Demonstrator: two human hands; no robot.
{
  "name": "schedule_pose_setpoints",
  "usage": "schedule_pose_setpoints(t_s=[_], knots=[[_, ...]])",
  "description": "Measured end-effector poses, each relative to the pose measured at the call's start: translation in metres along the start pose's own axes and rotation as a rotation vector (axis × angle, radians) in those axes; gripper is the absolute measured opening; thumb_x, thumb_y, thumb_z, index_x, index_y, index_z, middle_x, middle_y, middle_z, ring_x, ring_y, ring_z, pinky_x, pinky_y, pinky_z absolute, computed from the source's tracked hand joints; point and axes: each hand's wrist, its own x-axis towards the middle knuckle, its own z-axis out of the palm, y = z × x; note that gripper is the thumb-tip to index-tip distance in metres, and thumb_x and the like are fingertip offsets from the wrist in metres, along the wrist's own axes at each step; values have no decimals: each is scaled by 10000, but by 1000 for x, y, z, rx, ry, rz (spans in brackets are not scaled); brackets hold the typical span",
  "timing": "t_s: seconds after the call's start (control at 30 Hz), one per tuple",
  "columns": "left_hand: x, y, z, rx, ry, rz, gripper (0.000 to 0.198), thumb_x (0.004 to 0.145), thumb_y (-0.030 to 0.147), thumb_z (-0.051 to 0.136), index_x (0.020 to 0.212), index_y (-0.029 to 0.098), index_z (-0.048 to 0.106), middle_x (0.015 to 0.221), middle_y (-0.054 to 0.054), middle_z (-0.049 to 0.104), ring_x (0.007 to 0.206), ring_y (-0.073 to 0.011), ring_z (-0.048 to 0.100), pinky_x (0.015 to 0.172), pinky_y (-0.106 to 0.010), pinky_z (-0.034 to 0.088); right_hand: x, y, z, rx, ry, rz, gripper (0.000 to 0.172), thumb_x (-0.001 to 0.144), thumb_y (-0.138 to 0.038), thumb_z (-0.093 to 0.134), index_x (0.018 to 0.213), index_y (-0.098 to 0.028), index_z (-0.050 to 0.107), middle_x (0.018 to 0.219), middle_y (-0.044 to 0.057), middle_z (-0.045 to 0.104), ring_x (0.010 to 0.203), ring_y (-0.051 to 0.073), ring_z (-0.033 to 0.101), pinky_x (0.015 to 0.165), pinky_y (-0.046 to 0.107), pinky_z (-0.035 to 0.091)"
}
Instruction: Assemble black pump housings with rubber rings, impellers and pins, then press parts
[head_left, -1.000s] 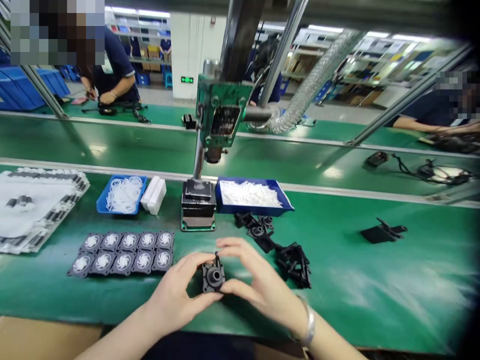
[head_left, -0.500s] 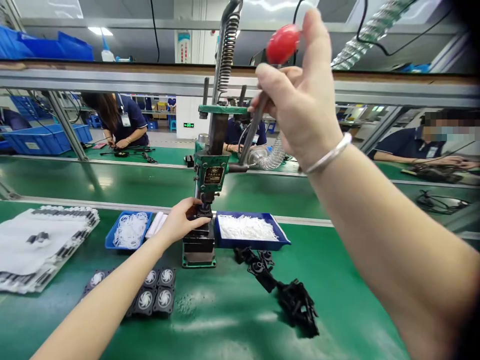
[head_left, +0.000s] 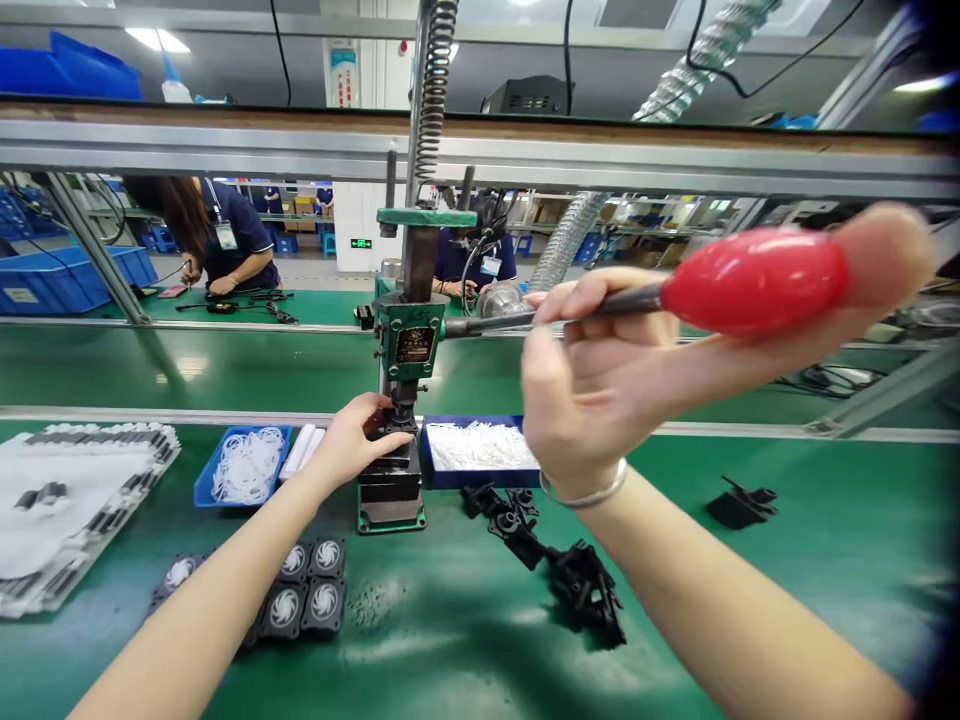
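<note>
A green hand-operated arbor press stands on the bench in front of me. My right hand is closed around its lever, and the red knob lies along my thumb. The lever sticks out nearly level to the right. Low on the press, my left hand pinches a small black plastic part under the ram, its shape mostly hidden by fingers and press. Near my left forearm lie several black fan units with white blades.
A blue tray of white rings stands left of the press, and a blue box of thin white pieces right of it. Loose black plastic parts lie to the right. White layered sheets are stacked far left. Co-workers sit across the bench.
My right hand has pulled the lever down from a steep angle to nearly level, and the ram sits slightly lower. My left hand stays at the press. The view has shifted slightly right.
</note>
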Motion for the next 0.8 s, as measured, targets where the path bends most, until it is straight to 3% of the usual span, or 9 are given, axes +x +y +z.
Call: schedule_pose_setpoints(t_s=[0.07,0.1,0.17,0.3,0.4,0.47,0.57,0.67,0.8], knots=[[1,1,-1,5,4,-5,408,719,426,784,1004,188,616,978,-59,673,866,-223,687,801,-381,581,0,-5,1,19,208,-38,782,933,-309,508,1480,-367,-47,1471,124,194,1025,232,595,899,485,574],[2,1,-1,8,4,-10,411,714,427,788,999,186,616,973,-58,673,855,-221,687,793,-381,582,1,-6,0,19,230,-58,792,921,-299,532,1477,-354,-28,1483,133,187,989,220,610,861,461,589],[3,3,-3,10,11,-25,421,704,433,794,988,180,612,959,-55,671,835,-218,687,777,-377,584,5,-6,-5,1,148,-65,759,945,-281,505,1486,-352,-22,1532,124,129,1027,213,618,867,437,589],[-8,15,1,10,68,-44,397,724,435,774,980,179,612,966,-44,633,884,-220,668,816,-386,571,-11,-6,-25,-35,-157,56,748,984,-242,460,1528,-358,-40,1567,95,205,1291,255,512,1014,455,527],[-35,33,17,21,99,-20,315,776,399,737,1004,206,635,982,-33,597,941,-227,630,848,-390,543,-60,-14,-34,-61,-513,237,822,926,-308,606,1550,-261,74,1504,157,370,1303,271,507,1037,438,523],[-57,44,33,67,134,59,260,823,373,701,1039,240,643,997,-27,598,966,-231,612,847,-378,525,-98,-21,-34,-88,-657,361,860,870,-385,682,1530,-183,170,1375,181,501,1228,279,562,1007,430,540],[-79,53,62,182,215,257,261,872,285,643,1132,274,623,1007,-31,589,966,-235,593,859,-376,495,-139,-29,-33,-177,-627,450,719,831,-407,690,1411,-142,356,1214,150,570,1033,256,642,878,381,589],[-88,52,93,234,215,386,375,904,197,555,1269,285,554,1071,-59,583,991,-248,590,878,-395,494,-157,-22,-46,-318,-567,460,521,813,-337,640,1261,-139,462,1090,112,594,848,219,656,725,338,595],[-107,43,126,214,108,316,547,899,318,610,1411,279,421,1197,-112,570,1116,-310,589,911,-460,540,-167,27,-108,-647,-484,596,378,825,-347,650,1147,-187,532,1025,60,631,889,200,664,801,323,566]])
